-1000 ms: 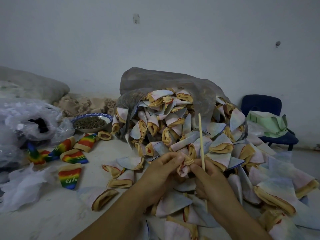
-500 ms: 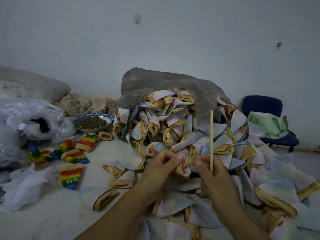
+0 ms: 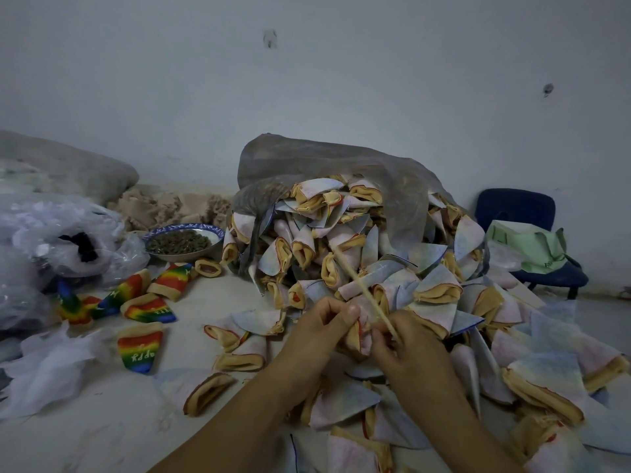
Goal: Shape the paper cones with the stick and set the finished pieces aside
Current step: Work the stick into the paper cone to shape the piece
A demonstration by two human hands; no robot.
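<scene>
While left hand (image 3: 319,336) pinches the cone (image 3: 358,343) at frame centre, right hand (image 3: 411,353) gripping the stick (image 3: 364,291) should probe gently.

Stick (image 3: 363,288): thin, straight, pale wood. It is tilted, with the upper end leaning left over the pile and the lower end held in the right grip (image 3: 413,349).
Cone (image 3: 358,332): pale paper with a tan rim, crumpled. It is pinched in the left grip (image 3: 317,331), against the stick.
Pile (image 3: 341,240): many like cones, whitish-blue with tan folded mouths, heaped behind both grips and spreading right.
Rainbow cones (image 3: 146,307): several, striped, lying flat, well left of the pile.
</scene>
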